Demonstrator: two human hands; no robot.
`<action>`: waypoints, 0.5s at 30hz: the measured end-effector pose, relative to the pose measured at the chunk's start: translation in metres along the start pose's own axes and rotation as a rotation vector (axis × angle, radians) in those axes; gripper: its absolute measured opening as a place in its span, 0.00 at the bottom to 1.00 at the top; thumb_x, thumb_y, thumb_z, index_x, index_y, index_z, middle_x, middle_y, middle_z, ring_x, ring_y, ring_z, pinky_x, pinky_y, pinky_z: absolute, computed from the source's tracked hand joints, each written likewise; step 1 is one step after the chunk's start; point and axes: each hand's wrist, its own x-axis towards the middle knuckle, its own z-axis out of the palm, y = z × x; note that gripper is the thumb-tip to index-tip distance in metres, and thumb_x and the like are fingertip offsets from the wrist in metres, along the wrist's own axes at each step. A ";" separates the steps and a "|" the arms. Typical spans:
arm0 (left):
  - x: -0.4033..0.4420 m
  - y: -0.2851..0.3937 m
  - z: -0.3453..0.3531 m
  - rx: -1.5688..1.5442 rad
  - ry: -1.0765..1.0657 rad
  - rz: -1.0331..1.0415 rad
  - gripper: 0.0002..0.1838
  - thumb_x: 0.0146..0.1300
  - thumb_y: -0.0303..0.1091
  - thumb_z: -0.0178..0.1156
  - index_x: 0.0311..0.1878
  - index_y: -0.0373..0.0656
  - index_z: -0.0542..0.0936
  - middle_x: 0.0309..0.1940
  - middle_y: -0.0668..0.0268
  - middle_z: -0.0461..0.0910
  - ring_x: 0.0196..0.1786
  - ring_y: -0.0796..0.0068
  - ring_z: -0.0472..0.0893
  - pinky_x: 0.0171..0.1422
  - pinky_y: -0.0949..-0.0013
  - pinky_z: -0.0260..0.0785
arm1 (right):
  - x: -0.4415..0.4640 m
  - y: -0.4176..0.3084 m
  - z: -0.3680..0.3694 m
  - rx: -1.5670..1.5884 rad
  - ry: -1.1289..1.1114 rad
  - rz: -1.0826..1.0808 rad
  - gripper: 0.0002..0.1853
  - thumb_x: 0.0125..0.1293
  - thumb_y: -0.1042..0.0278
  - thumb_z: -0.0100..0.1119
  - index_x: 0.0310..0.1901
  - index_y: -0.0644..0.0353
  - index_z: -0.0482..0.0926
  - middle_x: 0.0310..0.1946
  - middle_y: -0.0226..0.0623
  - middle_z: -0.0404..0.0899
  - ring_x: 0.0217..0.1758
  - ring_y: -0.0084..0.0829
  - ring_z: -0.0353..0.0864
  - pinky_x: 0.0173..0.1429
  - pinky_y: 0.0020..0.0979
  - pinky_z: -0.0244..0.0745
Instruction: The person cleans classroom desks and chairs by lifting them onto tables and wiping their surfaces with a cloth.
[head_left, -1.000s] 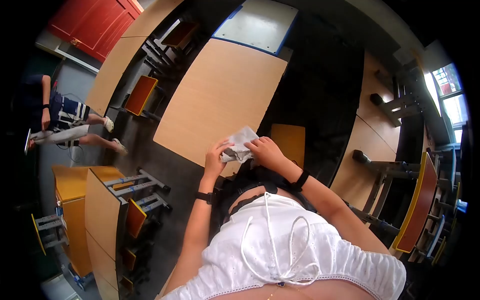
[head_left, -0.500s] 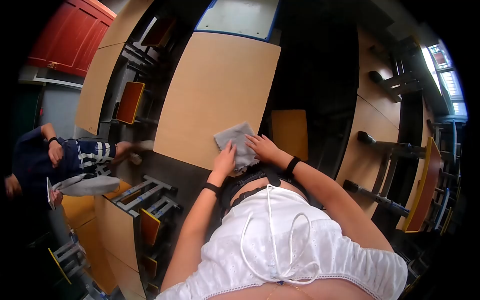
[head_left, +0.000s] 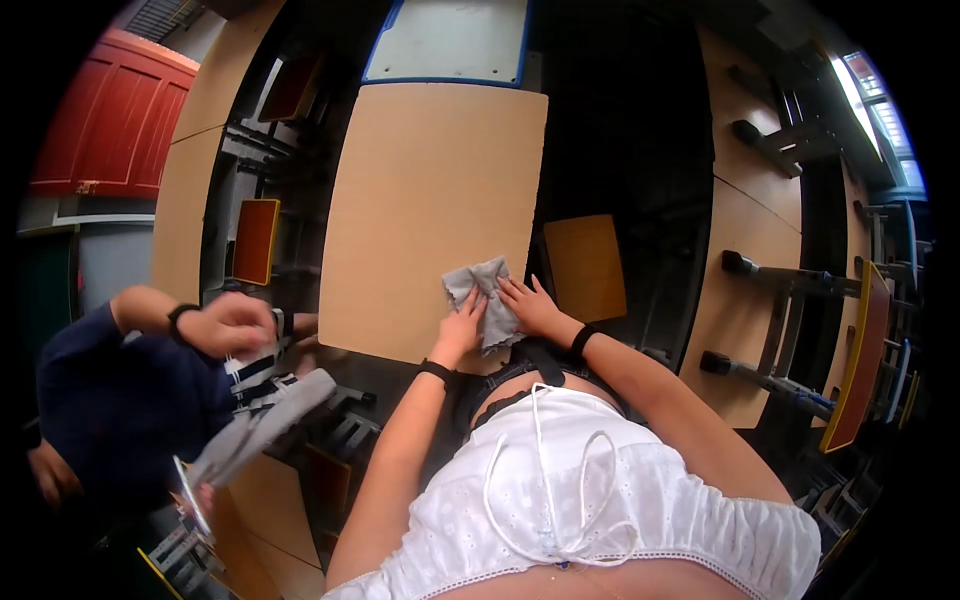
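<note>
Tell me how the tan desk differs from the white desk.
The tan desk has a plain wood-toned top, while the white desk is pale with a blue edge. The tan desk is right by the person; the white desk lies beyond its far end. The tan desk has the cloth on it under both hands, whereas the white desk is out of their touch. Both tops look flat.

A hand could pass forward over the wooden desktop (head_left: pixel 430 180), from the cloth (head_left: pixel 486 300) to the blue-edged white panel (head_left: pixel 448 40); at left, a person (head_left: pixel 130 390) blocks the way near the desktop's near corner; at right, a brown seat (head_left: pixel 585 268) obstructs the gap, which is perhaps passable farther on, though too dark to judge.
</note>
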 end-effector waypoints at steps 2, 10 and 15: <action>0.010 -0.007 -0.008 0.045 -0.040 0.027 0.46 0.47 0.41 0.67 0.69 0.61 0.53 0.73 0.74 0.37 0.44 0.56 0.79 0.45 0.58 0.74 | 0.003 -0.001 -0.004 -0.008 -0.011 0.028 0.46 0.41 0.54 0.70 0.64 0.57 0.60 0.70 0.38 0.49 0.71 0.35 0.50 0.67 0.55 0.51; 0.030 -0.015 -0.027 0.048 -0.170 0.082 0.46 0.48 0.39 0.65 0.70 0.64 0.51 0.73 0.75 0.36 0.47 0.54 0.79 0.48 0.56 0.74 | 0.005 0.005 -0.010 0.020 0.008 0.067 0.46 0.42 0.53 0.70 0.64 0.57 0.60 0.70 0.37 0.47 0.72 0.34 0.49 0.66 0.55 0.52; 0.036 -0.014 -0.032 0.053 -0.185 0.073 0.45 0.48 0.36 0.62 0.70 0.66 0.52 0.73 0.78 0.34 0.46 0.55 0.79 0.47 0.56 0.74 | 0.008 0.009 -0.017 0.040 -0.023 0.083 0.47 0.42 0.52 0.70 0.65 0.56 0.59 0.70 0.36 0.46 0.72 0.34 0.49 0.67 0.56 0.51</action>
